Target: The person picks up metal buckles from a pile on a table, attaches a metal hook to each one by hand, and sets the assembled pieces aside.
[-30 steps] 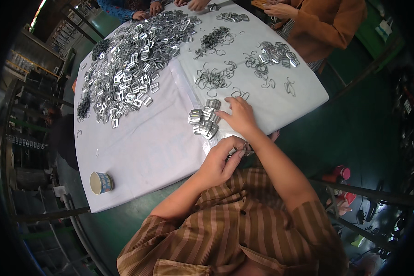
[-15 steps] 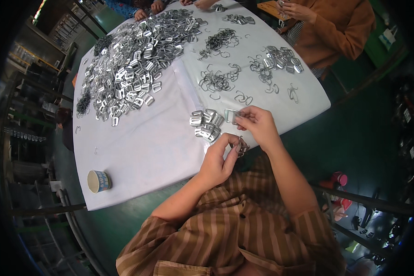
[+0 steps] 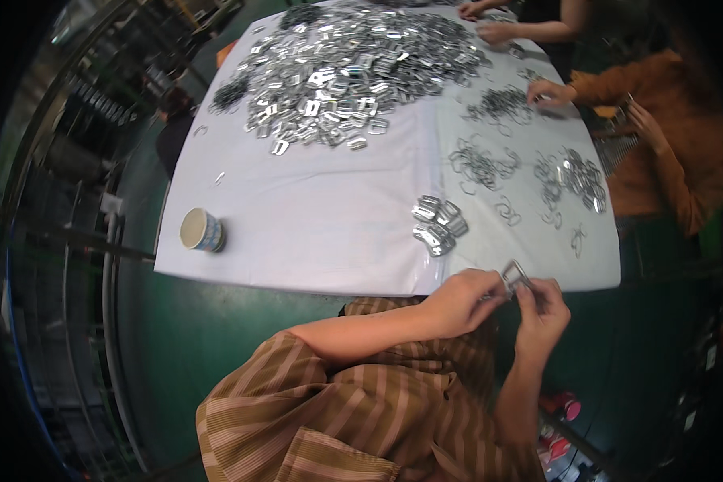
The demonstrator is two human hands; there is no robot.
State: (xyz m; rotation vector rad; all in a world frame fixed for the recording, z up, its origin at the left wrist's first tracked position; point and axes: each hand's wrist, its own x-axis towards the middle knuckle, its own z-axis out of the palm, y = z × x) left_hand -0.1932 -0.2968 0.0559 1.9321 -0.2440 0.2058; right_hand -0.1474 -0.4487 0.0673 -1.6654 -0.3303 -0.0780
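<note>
Buckle, small and shiny metal, pinched between left hand and right hand, just off the near edge of the white table. Likely light, hard and a bit slippery. Best held by the thin side bars, fingertips tight.

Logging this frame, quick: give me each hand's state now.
Left hand: closed, pinching the metal buckle.
Right hand: closed on the same metal buckle.
</note>
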